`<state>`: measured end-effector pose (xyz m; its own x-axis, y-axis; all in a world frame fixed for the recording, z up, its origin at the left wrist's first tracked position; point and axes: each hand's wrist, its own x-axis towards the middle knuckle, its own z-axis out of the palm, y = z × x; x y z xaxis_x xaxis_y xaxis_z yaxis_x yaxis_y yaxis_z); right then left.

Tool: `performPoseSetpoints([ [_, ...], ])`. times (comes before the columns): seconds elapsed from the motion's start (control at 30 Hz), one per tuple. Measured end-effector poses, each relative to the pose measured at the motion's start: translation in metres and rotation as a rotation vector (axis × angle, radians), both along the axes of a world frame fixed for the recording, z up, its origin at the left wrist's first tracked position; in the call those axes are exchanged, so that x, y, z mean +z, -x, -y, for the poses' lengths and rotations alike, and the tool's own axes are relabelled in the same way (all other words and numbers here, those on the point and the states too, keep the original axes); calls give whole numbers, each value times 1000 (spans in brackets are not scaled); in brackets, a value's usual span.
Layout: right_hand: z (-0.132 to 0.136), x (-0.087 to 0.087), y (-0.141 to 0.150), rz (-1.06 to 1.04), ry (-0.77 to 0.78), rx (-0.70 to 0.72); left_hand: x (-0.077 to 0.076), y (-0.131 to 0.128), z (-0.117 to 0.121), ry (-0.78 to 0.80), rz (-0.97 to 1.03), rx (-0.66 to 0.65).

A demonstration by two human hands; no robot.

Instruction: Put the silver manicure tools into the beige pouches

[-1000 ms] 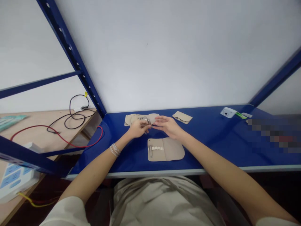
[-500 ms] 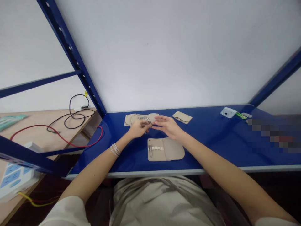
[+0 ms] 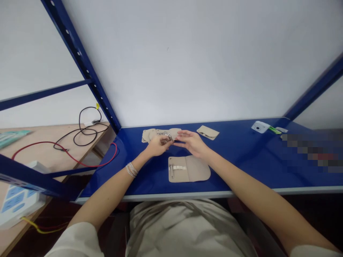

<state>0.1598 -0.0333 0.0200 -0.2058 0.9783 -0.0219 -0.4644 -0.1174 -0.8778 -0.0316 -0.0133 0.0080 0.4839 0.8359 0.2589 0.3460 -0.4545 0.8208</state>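
Over the middle of the blue table, a small silver nail clipper (image 3: 169,137) is pinched between the thumb and fingers of my left hand (image 3: 158,145). My right hand (image 3: 195,144) reaches in from the other side with its fingers stretched and apart. Its fingertips are close to the clipper; whether they touch it I cannot tell. Below the hands lies an unfolded beige pouch (image 3: 198,169), with a silver metal tool (image 3: 172,171) under the left end of its white elastic loops (image 3: 179,167). Behind my left hand are several beige pouches (image 3: 150,133), partly overlapping, one with metal tools in it.
Another beige pouch (image 3: 208,132) lies at the back of the blue table (image 3: 249,157). A light-blue packet (image 3: 259,126) sits farther right. Blue metal posts (image 3: 80,59) frame the table. On the left, a wooden table (image 3: 72,151) carries black and red cables and a white power strip (image 3: 23,203).
Both hands stay in nearly the same place, with the nail clipper still in the left. The view has shifted very slightly.
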Motion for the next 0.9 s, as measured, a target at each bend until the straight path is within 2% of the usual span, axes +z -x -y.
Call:
performPoseSetpoints([
  [0.33, 1, -1, 1, 22, -40, -24, -2, 2, -2, -95, -68, 31],
  [0.6, 0, -1, -1, -35, -28, -8, -2, -1, 0, 43, 61, 74],
  [0.9, 0, 2, -1, -94, -10, -8, 2, -4, 1, 132, 192, 86],
])
